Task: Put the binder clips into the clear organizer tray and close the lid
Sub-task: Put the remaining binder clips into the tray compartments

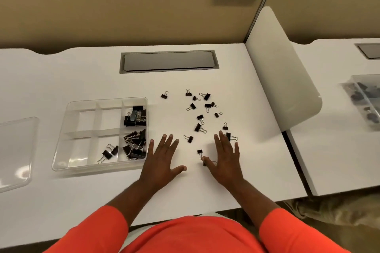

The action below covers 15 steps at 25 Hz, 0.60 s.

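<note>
The clear organizer tray (82, 109) lies on the white desk at left, lid off. Its right-hand compartments hold several black binder clips (135, 118), and two more sit in a front middle compartment. The clear lid (16, 150) lies flat at the far left. Several loose binder clips (199, 127) are scattered on the desk to the right of the tray. My left hand (162, 158) rests flat, palm down, just right of the tray. My right hand (226, 158) also lies flat with fingers spread; its thumb touches one clip (205, 163) and its fingers partly cover another (231, 136).
A grey cable hatch (168, 61) is set into the desk behind the clips. A white divider panel (281, 68) stands at the right edge. On the neighbouring desk beyond it lies another clear tray (366, 96) with dark clips. A tan partition wall runs along the back.
</note>
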{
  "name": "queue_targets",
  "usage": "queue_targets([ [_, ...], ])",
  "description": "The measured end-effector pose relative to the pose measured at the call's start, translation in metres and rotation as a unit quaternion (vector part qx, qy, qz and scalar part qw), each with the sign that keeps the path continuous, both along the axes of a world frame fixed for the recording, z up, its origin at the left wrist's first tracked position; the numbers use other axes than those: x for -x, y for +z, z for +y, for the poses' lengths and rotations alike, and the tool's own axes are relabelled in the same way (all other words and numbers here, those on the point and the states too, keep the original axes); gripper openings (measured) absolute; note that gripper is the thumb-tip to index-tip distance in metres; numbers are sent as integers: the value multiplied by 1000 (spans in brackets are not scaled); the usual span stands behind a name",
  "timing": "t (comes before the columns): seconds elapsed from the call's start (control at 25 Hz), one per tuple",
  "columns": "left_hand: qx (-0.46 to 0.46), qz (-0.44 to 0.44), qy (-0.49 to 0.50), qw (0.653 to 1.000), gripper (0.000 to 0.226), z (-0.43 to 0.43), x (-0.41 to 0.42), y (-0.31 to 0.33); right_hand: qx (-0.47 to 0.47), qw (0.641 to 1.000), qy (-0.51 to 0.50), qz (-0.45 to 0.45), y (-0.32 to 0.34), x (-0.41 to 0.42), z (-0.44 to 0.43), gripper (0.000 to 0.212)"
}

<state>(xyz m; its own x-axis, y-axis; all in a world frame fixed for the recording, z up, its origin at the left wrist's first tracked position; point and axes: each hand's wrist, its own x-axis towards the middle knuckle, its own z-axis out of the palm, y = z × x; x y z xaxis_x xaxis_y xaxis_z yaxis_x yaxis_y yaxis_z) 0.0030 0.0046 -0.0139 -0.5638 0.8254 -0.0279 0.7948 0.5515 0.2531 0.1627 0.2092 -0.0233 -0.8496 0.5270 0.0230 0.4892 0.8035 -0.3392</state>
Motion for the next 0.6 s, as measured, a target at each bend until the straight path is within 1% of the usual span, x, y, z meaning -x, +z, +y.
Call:
queue_targets([
  [0.2, 4, -31, -40, 999, 81, 38, -31, -17, -2, 1000, -3, -9, -12, -27, 41, 84],
  [0.44, 10, -28, -70, 997, 68, 75, -48, -36, -2, 1000, -3, -19, -19, -38, 82, 74],
  [0.6, -3, -23, -77, 997, 53, 82, -43, -42, 11, 1000, 0, -10, -25, -29, 97, 67],
])
